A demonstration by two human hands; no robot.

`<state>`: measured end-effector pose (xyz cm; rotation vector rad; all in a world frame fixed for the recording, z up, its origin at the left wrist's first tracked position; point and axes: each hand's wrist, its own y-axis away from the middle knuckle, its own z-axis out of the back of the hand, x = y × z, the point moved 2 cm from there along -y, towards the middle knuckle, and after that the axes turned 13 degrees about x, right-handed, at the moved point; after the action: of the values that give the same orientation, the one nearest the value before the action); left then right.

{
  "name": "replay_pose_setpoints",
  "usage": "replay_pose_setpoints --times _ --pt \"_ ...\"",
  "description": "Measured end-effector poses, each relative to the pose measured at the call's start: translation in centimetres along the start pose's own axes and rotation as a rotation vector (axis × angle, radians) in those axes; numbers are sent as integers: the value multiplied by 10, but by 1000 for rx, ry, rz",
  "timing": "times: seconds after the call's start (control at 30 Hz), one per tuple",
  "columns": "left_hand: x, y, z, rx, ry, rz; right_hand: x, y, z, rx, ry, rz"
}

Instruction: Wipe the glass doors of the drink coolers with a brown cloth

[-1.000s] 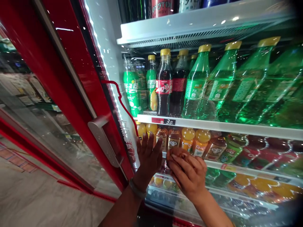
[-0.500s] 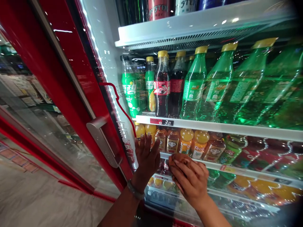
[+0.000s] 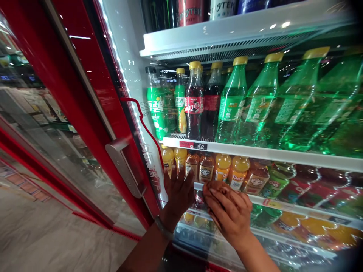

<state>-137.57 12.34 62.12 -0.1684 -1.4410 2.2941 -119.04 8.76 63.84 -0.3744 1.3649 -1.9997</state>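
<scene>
Left hand [image 3: 180, 190] is splayed; right hand [image 3: 230, 212] curls, grip unclear. At its twelve o'clock, an orange bottle [image 3: 222, 164] looks slippery, best held mid-body.

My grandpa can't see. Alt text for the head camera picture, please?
A bare left hand, fingers spread, and a bare right hand, fingers curled, are raised before white fridge shelves bearing red-labelled dark cola bottles, yellow-capped green plastic bottles and orange and brown drinks. At left are a red door frame and silver metal handle.
</scene>
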Motion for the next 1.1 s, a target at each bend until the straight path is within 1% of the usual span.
replay_pose_setpoints --times 0.07,0.13,0.17,0.23,0.3,0.37,0.43,0.5,0.57,0.63,0.7,0.73,0.8,0.87,0.93,1.03,1.1 --pt "-3 6 -5 -9 -17 -45 -10 3 9 -19 -23 -71" --pt "-5 9 -8 -17 -36 -72 -17 -8 14 -80 -15 -147" --pt "-6 10 -8 -18 -43 -74 -17 -16 14 -116 7 -162" --pt "-5 10 -8 -4 -43 -67 -12 -31 9 -151 54 -129" --pt "-5 9 -7 13 -39 -65 -3 -34 -1 -136 78 -51" --pt "-5 8 -6 19 -40 -65 4 -22 -8 -91 52 11" --pt "-5 7 -5 17 -43 -70 2 -1 -7 -27 -5 30" --pt "-5 8 -4 19 -43 -69 -8 17 3 20 -56 6" --pt "-5 8 -5 18 -38 -64 -23 21 18 -1 -64 -59" --pt "-5 9 -6 16 -34 -52 -34 10 30 -73 -20 -139" --pt "-5 9 -7 12 -33 -43 -37 -8 33 -137 29 -183" --pt "-6 9 -7 14 -32 -38 -35 -16 31 -149 43 -174" --pt "-10 9 -7 26 -21 -26 -26 -24 21 -145 44 -102" --pt "-16 9 -6 51 3 4 -16 -17 10 -106 30 -23" --pt "-23 9 -7 72 34 46 -12 2 7 -51 8 6" --pt "-36 12 -10 88 49 72 -22 32 16 14 -44 -27" --pt "-45 12 -13 92 38 47 -34 37 28 -4 -52 -81"
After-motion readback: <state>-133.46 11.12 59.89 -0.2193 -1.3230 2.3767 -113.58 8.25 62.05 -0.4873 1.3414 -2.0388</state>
